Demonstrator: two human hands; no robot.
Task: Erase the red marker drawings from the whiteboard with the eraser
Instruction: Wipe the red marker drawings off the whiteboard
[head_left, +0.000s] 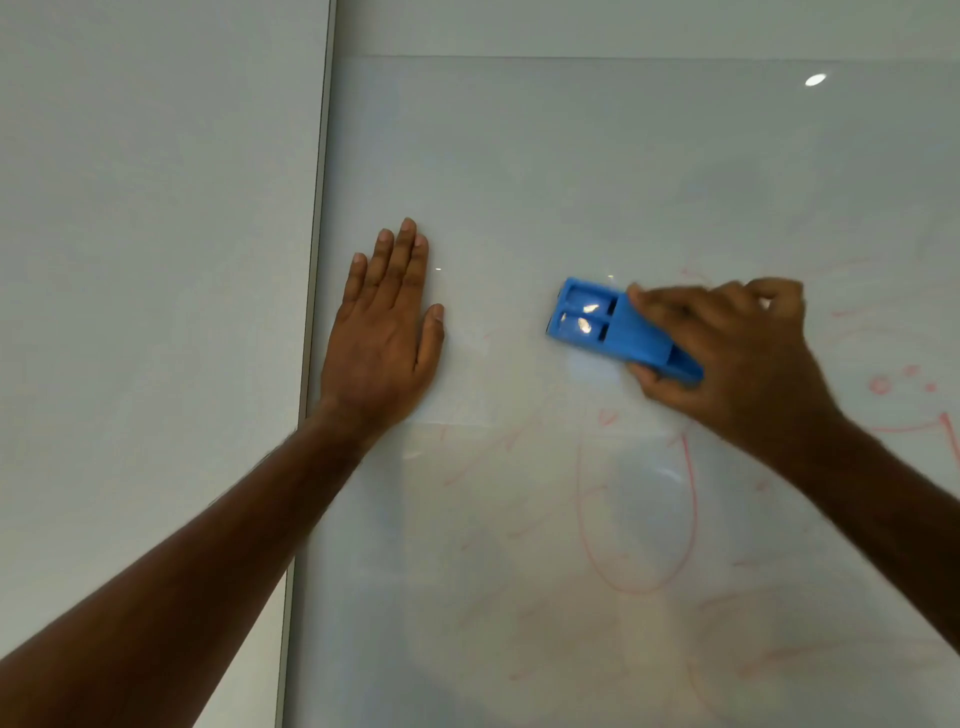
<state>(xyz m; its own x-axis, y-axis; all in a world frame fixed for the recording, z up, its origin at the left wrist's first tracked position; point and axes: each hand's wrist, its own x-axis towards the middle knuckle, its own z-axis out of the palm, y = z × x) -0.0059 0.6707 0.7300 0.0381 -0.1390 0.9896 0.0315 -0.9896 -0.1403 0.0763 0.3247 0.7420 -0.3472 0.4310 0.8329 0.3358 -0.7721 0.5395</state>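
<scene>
The left forearm (171, 561) comes in nearest the camera, reaching up from the lower left. It ends in the left hand (382, 332), which rests flat on the whiteboard (519, 156), fingers straight and close together, holding nothing, just right of the board's left edge (311, 322). Right of that hand, apart from it, the blue eraser (613, 325) lies against the board, its right end gripped by the right hand (727, 353) with fingers curled round it. Wiping looks to be mid-way: the board around the eraser is mostly clean, but red marker drawings (639, 509) remain below and right of the eraser, including a tall oval loop and faint smears. The next move probably calls for pressing the eraser down through that loop, then across to the marks right of it.
</scene>
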